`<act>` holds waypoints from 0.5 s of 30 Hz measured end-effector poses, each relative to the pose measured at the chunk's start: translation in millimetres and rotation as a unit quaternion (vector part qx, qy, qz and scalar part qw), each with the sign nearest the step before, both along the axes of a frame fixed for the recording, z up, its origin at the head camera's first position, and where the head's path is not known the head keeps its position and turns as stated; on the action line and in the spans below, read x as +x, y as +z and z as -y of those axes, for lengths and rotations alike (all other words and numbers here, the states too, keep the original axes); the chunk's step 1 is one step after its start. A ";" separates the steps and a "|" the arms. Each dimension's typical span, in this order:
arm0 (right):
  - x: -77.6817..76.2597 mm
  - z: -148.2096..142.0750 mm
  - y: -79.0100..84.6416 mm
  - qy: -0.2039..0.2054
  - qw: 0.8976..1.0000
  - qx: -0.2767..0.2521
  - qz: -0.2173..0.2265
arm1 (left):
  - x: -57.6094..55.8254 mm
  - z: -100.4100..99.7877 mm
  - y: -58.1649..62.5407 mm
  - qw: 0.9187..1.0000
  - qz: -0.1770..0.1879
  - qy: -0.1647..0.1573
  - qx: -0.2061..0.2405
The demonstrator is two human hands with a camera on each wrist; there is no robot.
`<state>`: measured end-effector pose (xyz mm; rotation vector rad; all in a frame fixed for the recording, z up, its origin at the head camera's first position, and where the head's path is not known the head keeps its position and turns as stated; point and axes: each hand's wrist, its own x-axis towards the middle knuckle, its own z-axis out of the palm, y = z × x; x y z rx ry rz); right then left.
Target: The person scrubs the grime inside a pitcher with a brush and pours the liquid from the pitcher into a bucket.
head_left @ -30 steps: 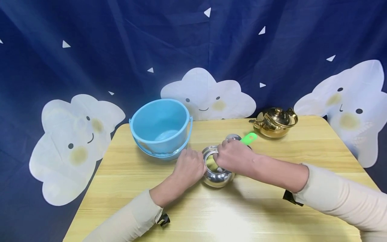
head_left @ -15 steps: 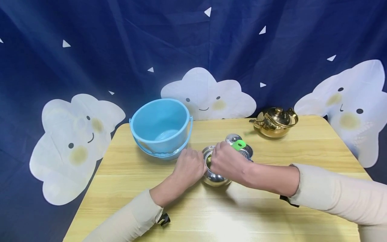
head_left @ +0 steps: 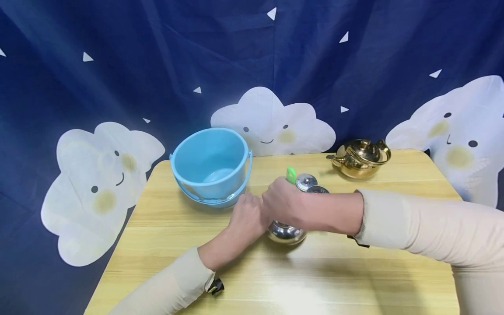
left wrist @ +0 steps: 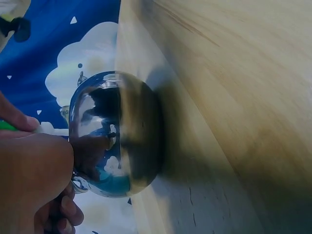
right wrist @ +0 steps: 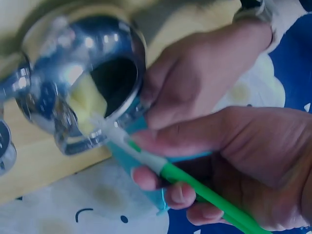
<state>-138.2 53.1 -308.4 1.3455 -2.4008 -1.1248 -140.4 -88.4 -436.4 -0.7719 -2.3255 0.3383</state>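
A round, shiny metal teapot (head_left: 287, 234) stands on the table, partly hidden behind both hands in the head view. My left hand (head_left: 250, 214) grips it at its side, fingers curled round a dark handle (left wrist: 54, 214) in the left wrist view. My right hand (head_left: 285, 201) holds a sponge brush by its green and white handle (right wrist: 197, 189). The brush's yellow sponge head (right wrist: 87, 101) is at the teapot's open mouth, partly inside, in the right wrist view. Seen from the head, only the green handle end (head_left: 291, 175) shows above the right fist.
Beyond the right hand lie a small metal lid (head_left: 306, 181) and a dark round strainer (head_left: 318, 190). A blue bucket (head_left: 210, 186) stands at the back left of the wooden table (head_left: 354, 271). At the back right is a gold teapot (head_left: 358, 164) with its lid on.
My right hand has shifted left over the teapot's mouth, and the green handle has swung from leaning right to nearly upright. The left hand keeps its hold with little movement.
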 end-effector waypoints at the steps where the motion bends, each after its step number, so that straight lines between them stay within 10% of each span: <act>1: -3.9 2.8 1.7 -0.012 1.000 0.004 0.022 | -0.2 0.0 0.2 1.000 -0.002 -0.003 0.006; 8: -38.8 16.1 13.5 -0.098 0.977 0.042 0.185 | 0.1 2.0 4.5 0.998 -0.054 -0.039 0.009; 15: -77.1 8.8 17.6 -0.190 0.914 0.055 0.354 | 3.1 0.4 4.5 0.999 -0.010 0.009 -0.043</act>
